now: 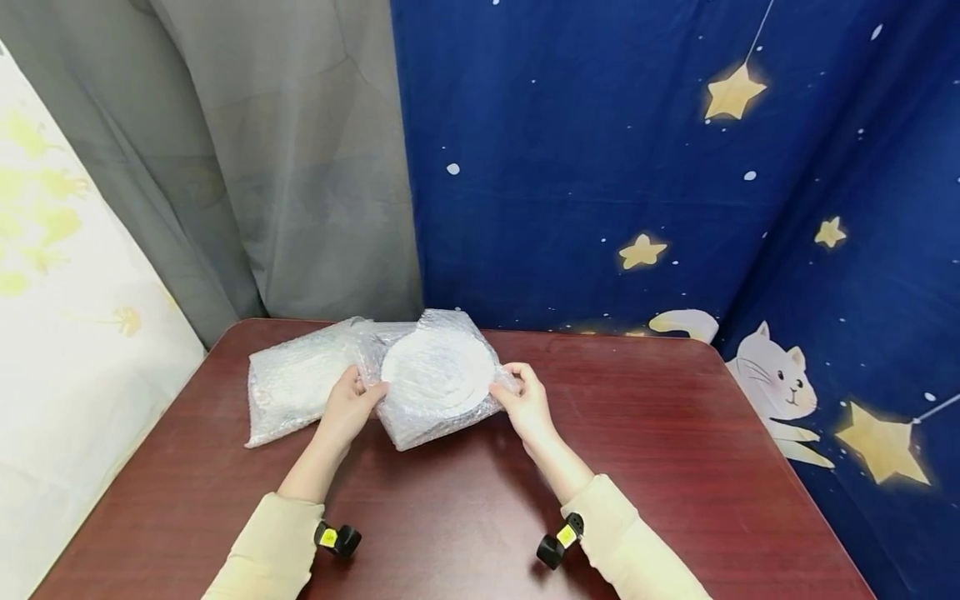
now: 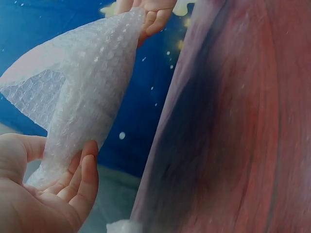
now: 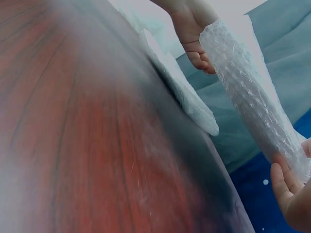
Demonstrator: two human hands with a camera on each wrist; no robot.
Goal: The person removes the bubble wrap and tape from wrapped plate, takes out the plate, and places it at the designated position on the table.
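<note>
A round white plate (image 1: pixel 438 372) shows through clear bubble wrap (image 1: pixel 412 432) that encloses it. My left hand (image 1: pixel 351 407) grips the left edge of this bundle, thumb on top and fingers beneath. At the opposite edge my right hand (image 1: pixel 528 406) pinches the wrap between thumb and fingers. Both wrist views show the bundle raised over the table, and a loose flap of bubble wrap (image 2: pixel 36 97) stands out from it in the left wrist view. On the table to the left lies another flat bubble-wrapped package (image 1: pixel 292 387), partly overlapped by the bundle in the head view.
The dark red wooden table (image 1: pixel 660 450) has rounded far corners. Behind it hang a grey curtain (image 1: pixel 315 183) and a blue curtain (image 1: pixel 540 183) with stars and a cat. A white patterned cloth (image 1: pixel 67 350) hangs at the left side.
</note>
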